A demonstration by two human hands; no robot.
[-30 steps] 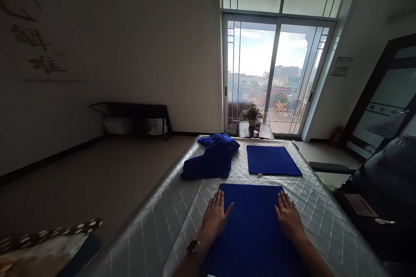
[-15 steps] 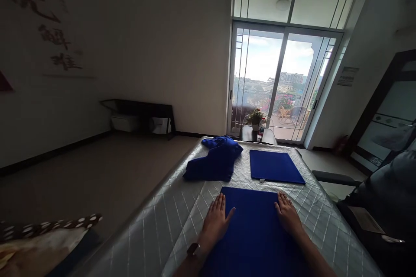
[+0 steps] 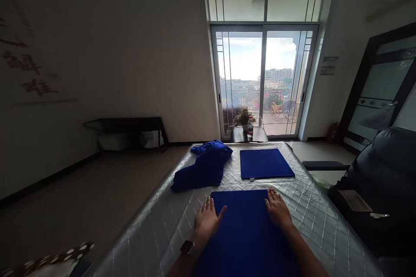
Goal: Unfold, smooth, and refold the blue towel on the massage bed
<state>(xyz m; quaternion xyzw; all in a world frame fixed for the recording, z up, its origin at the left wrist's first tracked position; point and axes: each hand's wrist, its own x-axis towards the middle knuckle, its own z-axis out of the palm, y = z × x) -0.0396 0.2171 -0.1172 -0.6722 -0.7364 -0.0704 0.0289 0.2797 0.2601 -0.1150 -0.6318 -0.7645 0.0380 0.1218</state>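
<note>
Closest to me, low at the left, a brown-and-white polka-dot fabric edge (image 3: 73, 251) pokes into sight. Beside it spreads a broad raised surface with a silvery, diamond-quilted cover (image 3: 146, 229); whether a desk or a bed lies under it I can't tell. A flat, deep-blue rectangle of cloth (image 3: 243, 229) lies on its near part, square to the person, presumably so both sides are within equal reach.

The left hand (image 3: 206, 221), a dark band (image 3: 187, 247) at its wrist, lies palm down along the cloth's left edge, fingers straight, thumb spread inward over the blue. The right hand (image 3: 279, 210) mirrors it by the far right corner, fingers extended and close together. Neither grips anything; I'd judge the flat palms on opposite edges hold the cloth even and stop it sliding.

Beyond, to the right, a second flat blue cloth rectangle (image 3: 266, 163) lies apart with a small white tag (image 3: 252, 180) at its near edge, clear of the hands' working room. Left of it a rumpled heap of blue fabric (image 3: 206, 166) sits loose, seemingly just set aside.

Farther back, a small dark-topped desk (image 3: 237, 137) bears a leafy potted plant (image 3: 244, 117) and a clear bottle (image 3: 250, 127), before glass sliding doors (image 3: 240, 65) that supply the light.
</note>
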